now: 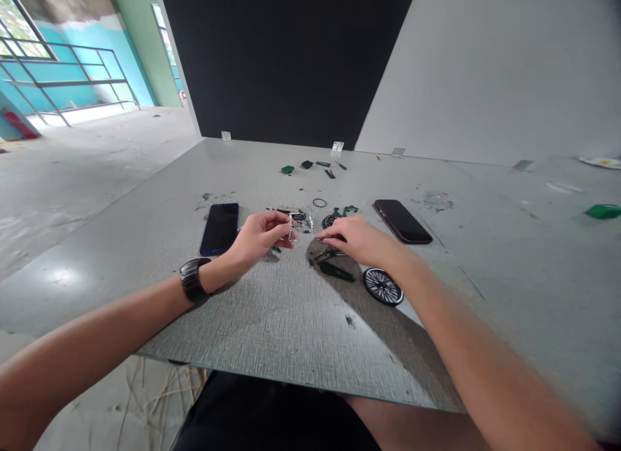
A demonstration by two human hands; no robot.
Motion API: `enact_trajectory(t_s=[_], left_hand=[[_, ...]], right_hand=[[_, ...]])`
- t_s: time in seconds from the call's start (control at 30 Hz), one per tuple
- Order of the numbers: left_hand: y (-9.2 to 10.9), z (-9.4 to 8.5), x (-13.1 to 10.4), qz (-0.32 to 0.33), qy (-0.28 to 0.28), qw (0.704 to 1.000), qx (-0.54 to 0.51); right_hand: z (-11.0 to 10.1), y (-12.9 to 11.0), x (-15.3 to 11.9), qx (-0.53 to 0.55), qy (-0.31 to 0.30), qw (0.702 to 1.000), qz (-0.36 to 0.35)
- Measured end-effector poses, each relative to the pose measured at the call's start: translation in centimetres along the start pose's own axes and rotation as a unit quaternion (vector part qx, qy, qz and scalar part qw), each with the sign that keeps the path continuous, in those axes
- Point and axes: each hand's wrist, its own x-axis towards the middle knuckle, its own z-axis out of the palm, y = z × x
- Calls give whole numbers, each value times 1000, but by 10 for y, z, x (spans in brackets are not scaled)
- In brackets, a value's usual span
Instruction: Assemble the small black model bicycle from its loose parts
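With the fingertips of our left hand we pinched a small silver piece, thumb against fingers, so that it stood upright at their tips, left of our right hand and well apart from it. The right fingers were bunched, tips pointing down and left over the table; whether they gripped anything, we could not tell. The silver piece looked thin, shiny and bracket-like, its finer shape too small to read. Just beyond its right side lay more small silver parts. Close to our right hand were a dark wheel on the far side and a dark green part on the near side, with a spoked wheel nearer us and to the right. A thin black ring lay farther off. A blue-edged phone rested left of our hands and a dark phone right of them. The grey, finely streaked tabletop carried scuffs and our shadow, and met a black panel and a pale panel at its far edge. Far left, we had a metal railing before a turquoise wall, above a pale floor.
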Motion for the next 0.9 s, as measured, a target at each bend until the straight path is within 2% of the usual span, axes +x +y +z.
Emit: enact_trajectory(t_s=[0.33,0.7,0.9], left_hand=[[-1,-2,1,9,-8,1000,15],[-2,-3,1,7,-9,1000,9],[-2,-3,1,7,-12,1000,7]], right_hand=[[0,-1,-1,-22,-5,1000,-5],[-4,-1,-1,-83,-55,995,-8],[-2,-1,0,-100,-48,994,-17]])
